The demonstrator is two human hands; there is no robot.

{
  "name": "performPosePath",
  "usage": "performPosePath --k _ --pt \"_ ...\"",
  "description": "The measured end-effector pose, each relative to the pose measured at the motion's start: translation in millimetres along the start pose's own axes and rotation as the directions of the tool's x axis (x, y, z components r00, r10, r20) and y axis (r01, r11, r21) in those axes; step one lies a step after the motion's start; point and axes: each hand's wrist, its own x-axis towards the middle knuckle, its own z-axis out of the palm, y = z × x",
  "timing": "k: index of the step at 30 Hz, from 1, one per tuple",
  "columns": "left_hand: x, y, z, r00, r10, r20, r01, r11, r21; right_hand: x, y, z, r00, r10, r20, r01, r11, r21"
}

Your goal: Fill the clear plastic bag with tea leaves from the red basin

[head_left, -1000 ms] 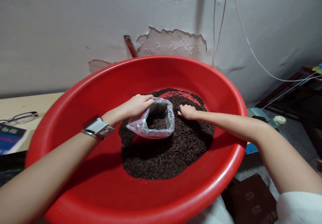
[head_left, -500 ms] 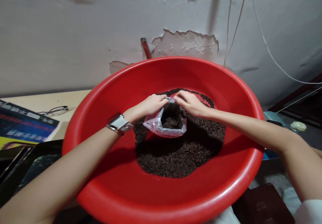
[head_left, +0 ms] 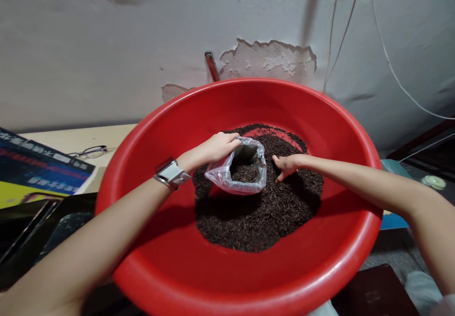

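My left hand (head_left: 216, 148) fingers are pinching the plastic bag (head_left: 241, 178) open, mid red basin (head_left: 249, 287) on the dark grains (head_left: 259, 216). My right hand (head_left: 286, 163) rests just beside it, fingers loosely curled.

The grey-white wall (head_left: 106, 46) was blistered, with a patch of bare plaster (head_left: 270, 60) flaked open. Thin cords (head_left: 334, 31) hung down at the right. A pale table (head_left: 81, 138) at the left carried spectacles (head_left: 88, 152).
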Motion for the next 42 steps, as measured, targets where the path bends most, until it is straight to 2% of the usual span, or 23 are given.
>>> performPosePath --k 3,7,10,12,14,16,18,20,22,24,26,27,29,30,31,32,33,34,35,39,42 --pt "0 -2 0 1.000 0.000 -0.007 0.000 1.000 -0.005 -2 2 1 0.998 -0.042 -0.042 0.041 0.999 -0.005" --pt "0 -4 0 1.000 0.003 -0.008 -0.003 1.000 -0.011 -6 -1 -4 0.990 -0.106 -0.088 0.095 0.988 -0.120" --pt "-1 -5 -1 1.000 0.005 -0.007 -0.005 1.000 -0.010 -11 -1 -19 0.968 -0.084 -0.238 0.041 0.983 -0.178" --pt "-1 -3 -2 1.000 0.004 -0.008 -0.004 1.000 -0.015 -17 -1 -33 0.903 -0.015 -0.429 -0.038 0.993 -0.114" --pt "-2 -2 -2 1.000 -0.006 -0.002 0.005 1.000 -0.024 -25 -3 -45 0.784 0.054 -0.619 -0.038 0.999 0.040" --pt "-1 -1 -2 1.000 -0.009 -0.004 0.009 0.999 -0.038 -33 -13 -49 0.661 0.090 -0.745 0.106 0.972 0.211" --pt "0 -1 0 1.000 -0.005 -0.018 0.004 0.999 -0.047 -39 -29 -46 0.583 0.058 -0.811 0.336 0.891 0.306" --pt "1 -3 2 1.000 0.017 -0.027 -0.018 0.998 -0.053 -41 -44 -38 0.553 -0.059 -0.831 0.540 0.785 0.304" --pt "2 -4 3 0.999 0.034 -0.026 -0.036 0.998 -0.059 -39 -52 -34 0.542 -0.178 -0.821 0.646 0.713 0.272" --pt "2 -5 3 0.999 0.038 -0.027 -0.040 0.997 -0.067 -34 -46 -36 0.552 -0.153 -0.820 0.615 0.739 0.276" --pt "1 -5 3 0.999 0.026 -0.028 -0.028 0.998 -0.064 -29 -31 -41 0.598 -0.024 -0.801 0.443 0.843 0.306" --pt "1 -4 3 0.999 0.021 -0.026 -0.022 0.998 -0.058 -27 -21 -44 0.648 0.023 -0.761 0.321 0.898 0.300" --pt "0 -3 2 1.000 0.015 -0.023 -0.015 0.999 -0.039 -24 -4 -45 0.818 0.059 -0.572 0.072 0.976 0.204" --pt "0 -2 2 1.000 0.013 -0.023 -0.014 0.999 -0.029 -23 2 -43 0.911 0.081 -0.405 -0.030 0.991 0.130" --pt "0 -2 1 1.000 0.013 -0.022 -0.014 1.000 -0.021 -23 5 -40 0.972 0.116 -0.204 -0.106 0.993 0.060" --pt "0 -2 1 1.000 0.015 -0.021 -0.016 1.000 -0.016 -22 5 -35 0.988 0.155 -0.003 -0.155 0.988 0.007" --pt "0 -1 1 1.000 0.016 -0.021 -0.016 1.000 -0.012 -22 4 -30 0.970 0.180 0.161 -0.179 0.984 -0.024" --pt "0 -1 1 1.000 0.015 -0.022 -0.016 1.000 -0.010 -22 0 -24 0.948 0.182 0.262 -0.180 0.983 -0.032" --pt "0 -2 1 1.000 0.014 -0.023 -0.015 1.000 -0.010 -21 -4 -19 0.940 0.166 0.299 -0.167 0.986 -0.022" --pt "1 -4 2 1.000 0.022 -0.022 -0.023 1.000 -0.016 -16 -14 -6 0.976 0.091 0.200 -0.106 0.992 0.067" --pt "1 -6 3 0.999 0.031 -0.024 -0.031 0.999 -0.010 -13 -11 -3 0.980 0.061 0.188 -0.073 0.996 0.056"
